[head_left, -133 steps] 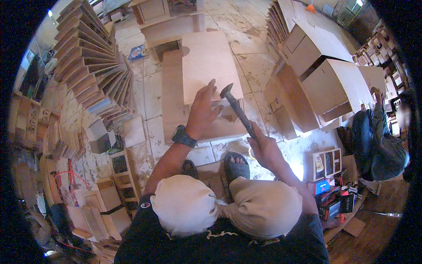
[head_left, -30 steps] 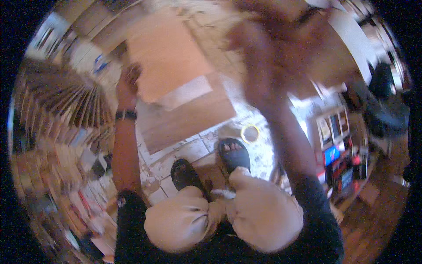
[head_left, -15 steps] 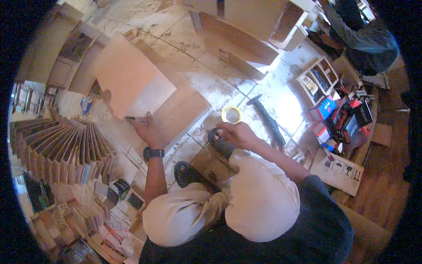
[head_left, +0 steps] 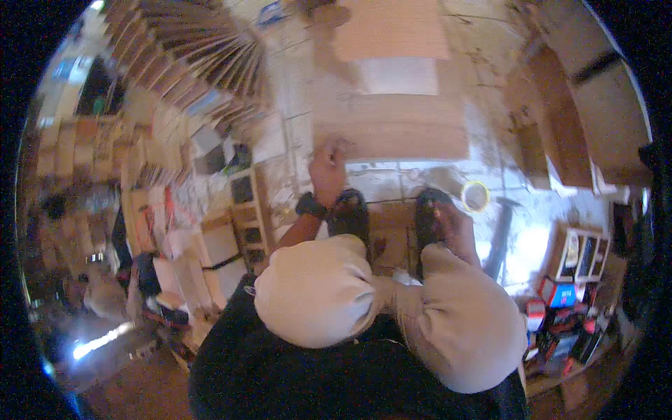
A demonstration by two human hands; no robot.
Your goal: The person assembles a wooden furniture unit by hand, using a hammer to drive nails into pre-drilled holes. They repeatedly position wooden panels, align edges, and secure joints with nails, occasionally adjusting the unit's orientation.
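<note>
Motion smears the picture. My left hand (head_left: 327, 168), with a dark watch on its wrist, is at the near left corner of a flat brown board (head_left: 406, 136). Its fingers look bent, but whether they touch the board or hold anything is unclear. Beyond lies an orange-brown panel (head_left: 392, 29), with a pale strip (head_left: 399, 75) along its near side. My right hand (head_left: 453, 227) hangs low beside my right shoe (head_left: 428, 203), its fingers blurred. Close to it stands a round, pale thing with a yellow rim (head_left: 474, 196). A hammer (head_left: 500, 238) lies farther right.
Many thin boards (head_left: 203, 49) stand fanned out at the far left. Wooden cabinet-like pieces (head_left: 560, 105) are at the far right. A compartmented wooden tray (head_left: 582, 255) and several small boxes (head_left: 560, 294) sit at the right. A wooden frame (head_left: 248, 210) lies left of me.
My view has swung left, so the boards now lie straight ahead. My left hand has come off the orange-brown panel's edge; my right hand has dropped nearer my right shoe.
</note>
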